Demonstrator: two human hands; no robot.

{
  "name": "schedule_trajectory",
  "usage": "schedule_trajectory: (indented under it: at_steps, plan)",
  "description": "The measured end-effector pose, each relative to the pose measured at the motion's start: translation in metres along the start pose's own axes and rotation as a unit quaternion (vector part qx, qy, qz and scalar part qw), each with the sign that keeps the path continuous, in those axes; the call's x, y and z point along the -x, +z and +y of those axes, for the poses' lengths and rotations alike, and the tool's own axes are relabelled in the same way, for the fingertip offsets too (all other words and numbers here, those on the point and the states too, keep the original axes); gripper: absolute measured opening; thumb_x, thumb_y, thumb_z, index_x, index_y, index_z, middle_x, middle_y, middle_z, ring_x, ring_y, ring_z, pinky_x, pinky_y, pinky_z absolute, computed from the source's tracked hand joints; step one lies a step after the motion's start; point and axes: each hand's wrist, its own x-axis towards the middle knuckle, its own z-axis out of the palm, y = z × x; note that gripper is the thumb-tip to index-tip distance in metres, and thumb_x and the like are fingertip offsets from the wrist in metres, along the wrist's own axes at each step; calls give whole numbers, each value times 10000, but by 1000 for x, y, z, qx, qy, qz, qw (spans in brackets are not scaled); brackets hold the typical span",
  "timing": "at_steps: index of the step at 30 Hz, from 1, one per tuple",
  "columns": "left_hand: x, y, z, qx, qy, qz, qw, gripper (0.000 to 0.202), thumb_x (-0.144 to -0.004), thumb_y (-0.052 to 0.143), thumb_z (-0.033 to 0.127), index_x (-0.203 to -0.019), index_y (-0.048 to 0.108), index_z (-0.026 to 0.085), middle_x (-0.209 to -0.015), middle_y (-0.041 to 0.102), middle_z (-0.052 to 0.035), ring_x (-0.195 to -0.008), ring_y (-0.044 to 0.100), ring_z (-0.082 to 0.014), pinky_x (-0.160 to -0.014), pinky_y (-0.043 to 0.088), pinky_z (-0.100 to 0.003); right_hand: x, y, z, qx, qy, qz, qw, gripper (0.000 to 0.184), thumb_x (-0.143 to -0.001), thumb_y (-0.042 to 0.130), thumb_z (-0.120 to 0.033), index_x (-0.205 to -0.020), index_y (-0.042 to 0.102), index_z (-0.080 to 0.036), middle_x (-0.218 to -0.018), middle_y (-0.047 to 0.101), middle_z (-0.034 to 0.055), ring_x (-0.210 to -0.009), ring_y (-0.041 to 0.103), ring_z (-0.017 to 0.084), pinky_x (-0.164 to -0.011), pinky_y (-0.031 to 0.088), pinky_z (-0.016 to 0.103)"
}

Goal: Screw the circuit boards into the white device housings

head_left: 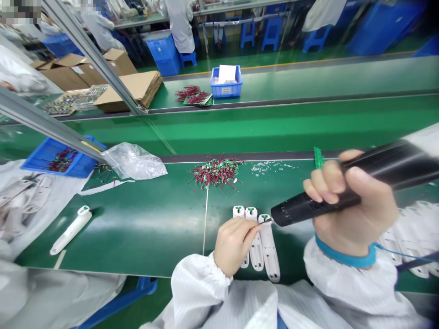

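Note:
My right hand (353,201) is wrapped round a black electric screwdriver (308,208), which slants down to the left. Its bit reaches the top end of the rightmost white plastic housing (270,256). My left hand (235,244) is closed, thumb and forefinger pinched beside the bit; whatever lies between them is too small to make out. Under and beside that hand lie two more white housings, the middle housing (256,249) and the left housing (238,211), partly covered. Small green circuit boards show at the top ends of all three.
Ahead lie a heap of red-wired circuit boards (217,173) and scattered small white parts (269,167). One white housing (71,230) is at left, near a plastic bag (135,161) and a blue bin (65,157). Several white housings (411,233) are at right. Co-workers sit beyond.

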Motion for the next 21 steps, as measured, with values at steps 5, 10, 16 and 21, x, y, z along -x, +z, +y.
schedule_trajectory:
  at_steps: [5,10,16,21]
  plan:
    - [-1,1,1,-8,17,-8,1000,173,-918,588,223,-792,674,142,-664,689,-31,-597,624,-152,-584,470,-263,5,1,-1,-2,7,-42,999,157,-686,640,-164,-842,635,-184,-479,449,-69,-349,366,59,-359,303,210]
    - [0,1,0,5,11,-10,1000,118,-898,615,183,-810,681,139,-691,703,-31,-622,637,-151,-605,475,-260,7,1,2,-2,11,-62,998,149,-715,632,-145,-861,623,-175,-501,476,-59,-363,406,62,-372,329,212]
    - [0,5,1,-15,26,-23,999,140,-907,603,199,-826,699,137,-676,706,-33,-624,643,-164,-606,505,-282,11,0,6,17,8,-91,996,163,-748,652,-158,-903,605,-177,-515,493,-55,-375,436,77,-369,347,226]
    - [-2,9,6,8,35,0,999,157,-907,600,181,-1022,702,151,-1065,744,-83,-1027,653,-230,-890,537,-376,11,-8,17,113,-28,-100,988,188,-764,697,-154,-924,610,-204,-554,541,-54,-406,495,97,-413,401,257]
